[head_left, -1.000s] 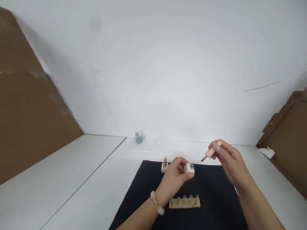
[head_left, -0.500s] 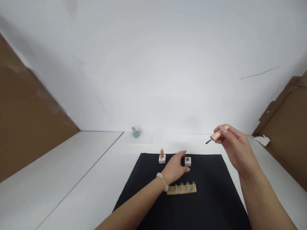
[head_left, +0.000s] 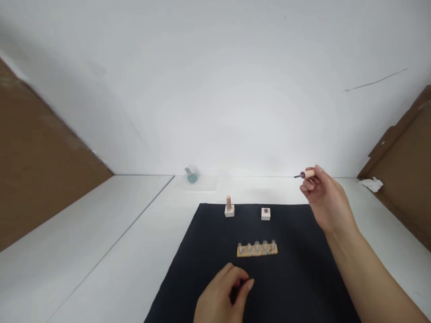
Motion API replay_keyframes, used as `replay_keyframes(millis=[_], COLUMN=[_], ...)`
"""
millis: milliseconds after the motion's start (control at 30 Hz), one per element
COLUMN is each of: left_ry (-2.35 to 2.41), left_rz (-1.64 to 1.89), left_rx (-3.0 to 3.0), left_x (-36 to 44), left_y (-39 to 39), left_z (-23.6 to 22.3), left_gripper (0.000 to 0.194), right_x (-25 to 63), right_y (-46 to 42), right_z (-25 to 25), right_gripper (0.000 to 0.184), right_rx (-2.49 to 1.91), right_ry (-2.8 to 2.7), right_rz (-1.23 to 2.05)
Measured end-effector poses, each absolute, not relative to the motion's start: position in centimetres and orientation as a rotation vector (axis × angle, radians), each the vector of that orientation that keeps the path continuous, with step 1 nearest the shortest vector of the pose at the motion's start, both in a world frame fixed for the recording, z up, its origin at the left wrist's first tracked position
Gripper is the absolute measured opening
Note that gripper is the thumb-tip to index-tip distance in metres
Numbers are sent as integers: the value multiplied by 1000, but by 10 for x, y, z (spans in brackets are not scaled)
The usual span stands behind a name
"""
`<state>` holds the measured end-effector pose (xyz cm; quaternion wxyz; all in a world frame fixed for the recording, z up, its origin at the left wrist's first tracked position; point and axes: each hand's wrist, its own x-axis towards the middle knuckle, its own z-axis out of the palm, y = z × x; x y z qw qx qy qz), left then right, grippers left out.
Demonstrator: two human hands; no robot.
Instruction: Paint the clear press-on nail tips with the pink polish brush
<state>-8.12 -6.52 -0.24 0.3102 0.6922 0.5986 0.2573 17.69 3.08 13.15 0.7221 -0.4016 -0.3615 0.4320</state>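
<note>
My right hand [head_left: 325, 193] is raised at the right, closed around the pink cap [head_left: 309, 174] of a nail polish brush. Its thin dark brush [head_left: 297, 176] points left, clear of everything. The uncapped polish bottle [head_left: 266, 215], a white block with a dark round mouth, stands on the black mat. Over the mat's near part is my left hand [head_left: 224, 294], fingers curled, thumb and index tips slightly apart, with nothing visible between them. Just beyond it lies a wooden strip [head_left: 257, 253] bearing several clear nail tips [head_left: 257, 245].
A second bottle [head_left: 229, 211], its pink cap on, stands at the mat's far left. Farther back, a green bottle with a grey cap [head_left: 191, 177] leans on a clear tray [head_left: 205, 184]. Crumpled white tissue [head_left: 372, 184] lies by the brown panel at right.
My left hand has left the uncapped bottle and drawn back toward me, past the wooden strip. My right hand still holds the brush cap, now with the brush turned nearly level. The view has tilted slightly.
</note>
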Motion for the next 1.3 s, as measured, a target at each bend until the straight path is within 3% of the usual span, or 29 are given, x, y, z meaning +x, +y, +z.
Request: replay_keyframes(millis=[67, 200, 400, 633, 800, 933, 1000, 1067, 1133, 1200, 1300], left_ry=[1633, 1464, 1346, 1679, 1504, 1384, 1345, 1218, 1080, 970, 876], left_rz=[705, 599, 524, 560, 537, 471, 495, 404, 283, 203, 142], left_rx=[1812, 1847, 1987, 2019, 1973, 1910, 1962, 1962, 1934, 1922, 1931], left_x=[-91, -99, -88, -100, -89, -104, -114, -117, -113, -103, -90], left_y=[-51, -12, 4, -54, -89, -70, -42, -9, 22, 45, 63], left_z=[1, 19, 32, 11, 9, 35, 46, 51, 48, 41, 33], left_gripper=[9, 46, 16, 10, 18, 9, 18, 53, 70, 68, 48], right_x=[181, 191, 198, 187, 174, 178, 182, 185, 185, 185, 186], right_y=[22, -7, -50, -60, -56, -60, -63, -68, -73, -79, -87], right_z=[128, 121, 96, 76, 66, 62, 62, 63, 63, 64, 63], right_gripper=[27, 27, 24, 39, 44, 43, 42, 41, 39, 38, 39], right_rx=[-911, -963, -976, -991, -1072, -1073, -1068, -1066, -1081, -1102, -1130], right_ry=[-768, -703, -437, -262, -264, -258, -241, -228, -233, -255, -288], right_rz=[954, 943, 923, 999, 1061, 1055, 1036, 1031, 1029, 1028, 1023])
